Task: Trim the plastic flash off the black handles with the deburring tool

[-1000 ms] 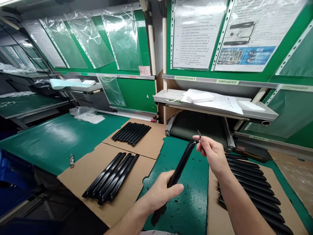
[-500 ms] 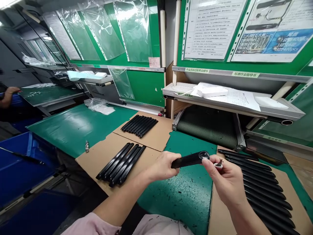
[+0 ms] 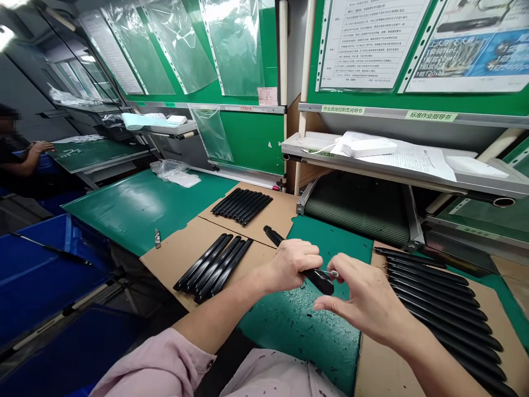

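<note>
Head view: black bar (image 3: 319, 279) passes through left-hand grip (image 3: 294, 267).

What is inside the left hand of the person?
The left hand grips a long black part, which shows at both sides of the hand. The hand covers its middle, so what is on that section cannot be seen.

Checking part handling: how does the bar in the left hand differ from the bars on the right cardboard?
The black bar is gripped off the bench in the left hand; the row of black bars lies flat on the cardboard sheet. The held bar is single and angled; the row's bars sit side by side, parallel. Both are long, slim and black.
</note>
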